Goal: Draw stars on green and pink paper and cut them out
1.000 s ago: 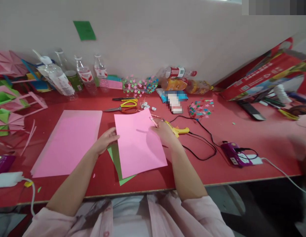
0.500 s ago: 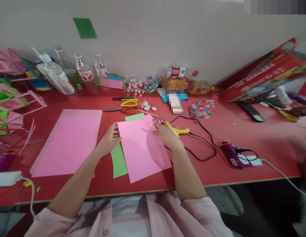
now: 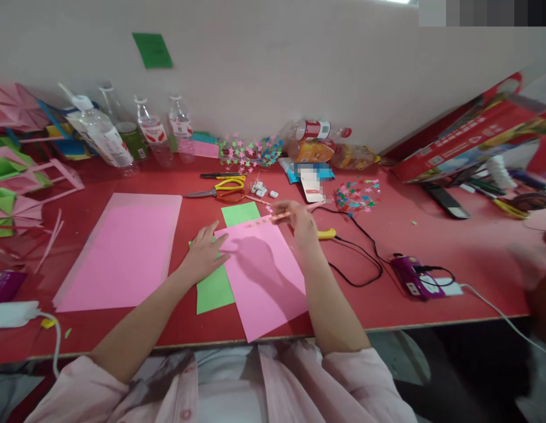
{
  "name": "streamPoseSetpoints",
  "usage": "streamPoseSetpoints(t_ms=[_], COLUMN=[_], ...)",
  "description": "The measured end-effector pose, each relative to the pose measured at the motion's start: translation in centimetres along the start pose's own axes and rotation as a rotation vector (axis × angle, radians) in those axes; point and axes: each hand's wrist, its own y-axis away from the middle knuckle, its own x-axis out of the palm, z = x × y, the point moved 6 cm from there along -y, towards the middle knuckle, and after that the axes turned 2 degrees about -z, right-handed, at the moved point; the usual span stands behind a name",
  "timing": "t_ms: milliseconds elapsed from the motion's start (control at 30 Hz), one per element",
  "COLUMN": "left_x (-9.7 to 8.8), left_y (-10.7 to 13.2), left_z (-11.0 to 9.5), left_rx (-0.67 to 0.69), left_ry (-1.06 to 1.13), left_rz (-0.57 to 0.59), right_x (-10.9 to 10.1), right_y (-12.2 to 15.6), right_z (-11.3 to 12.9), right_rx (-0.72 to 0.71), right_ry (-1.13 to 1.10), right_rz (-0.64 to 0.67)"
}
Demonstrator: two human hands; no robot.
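Observation:
A pink sheet of paper (image 3: 268, 276) lies tilted in front of me, over a green sheet (image 3: 213, 291) that shows at its left and top. My left hand (image 3: 205, 252) rests on both sheets at the pink one's left edge, fingers spread. Above the pink sheet's top right, my right hand (image 3: 299, 220) is closed around a slim, pencil-like stick (image 3: 279, 216) with a light pattern, held nearly level. Its exact kind is blurred. Just right of that hand shows the yellow handle of a glue gun (image 3: 326, 234), the rest hidden behind the hand.
A stack of pink paper (image 3: 123, 252) lies left. Scissors (image 3: 220, 189) and small white pieces (image 3: 259, 189) lie behind the sheets. Bottles (image 3: 152, 132) stand by the wall. A black cord (image 3: 378, 252) loops right, near a purple power box (image 3: 416, 276). A red box (image 3: 467, 135) leans far right.
The pink sheet has shifted slightly right and toward me. My left hand has moved onto its edge. My right hand has lifted off the sheet with the stick, which now lies more level.

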Motion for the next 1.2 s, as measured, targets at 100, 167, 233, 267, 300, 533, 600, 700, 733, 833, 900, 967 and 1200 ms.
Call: streamPoseSetpoints(t_ms=[100, 167, 233, 267, 300, 533, 600, 700, 733, 833, 900, 967, 1200], left_x=[0.1, 0.7, 1.8, 2.3, 2.8, 4.0, 3.7, 3.6, 3.6, 3.7, 3.7, 3.6, 3.6], left_y=[0.3, 0.7, 1.0, 1.1, 1.1, 0.6, 0.7, 0.8, 0.8, 0.5, 0.2, -0.2, -0.4], left_z=[-1.2, -2.5, -3.8, -4.3, -4.7, -4.3, -3.8, -3.8, -3.9, -4.7, -5.3, -5.9, -5.7], left_rx=[0.022, 0.060, 0.126, 0.159, 0.193, 0.321, 0.287, 0.262, 0.262, 0.256, 0.246, 0.239, 0.215], left_ry=[-0.073, -0.161, -0.277, -0.336, -0.381, -0.441, -0.445, -0.459, -0.465, -0.490, -0.520, -0.554, -0.555], left_rz=[-0.019, 0.027, 0.112, 0.139, 0.154, 0.136, 0.089, 0.056, 0.057, 0.071, 0.079, 0.087, 0.112], right_x=[2.2, 3.4, 4.7, 5.3, 6.0, 9.2, 9.2, 8.8, 8.7, 8.5, 8.4, 8.4, 8.5], right_y=[0.4, 0.6, 0.5, 0.4, 0.2, -1.5, -1.4, -1.3, -1.2, -1.4, -1.5, -1.5, -1.4], right_z=[-0.4, -0.3, -0.5, -0.8, -1.3, -5.1, -6.1, -6.5, -6.5, -6.3, -6.1, -6.1, -7.2], right_rx=[0.107, 0.062, 0.026, 0.040, 0.077, 0.117, 0.129, 0.107, 0.095, 0.070, 0.046, 0.027, -0.001], right_ry=[-0.099, -0.116, -0.103, -0.133, -0.190, -0.231, -0.231, -0.232, -0.214, -0.145, -0.110, -0.065, 0.052], right_rz=[0.136, 0.173, 0.221, 0.219, 0.231, 0.282, 0.266, 0.258, 0.258, 0.264, 0.283, 0.306, 0.278])
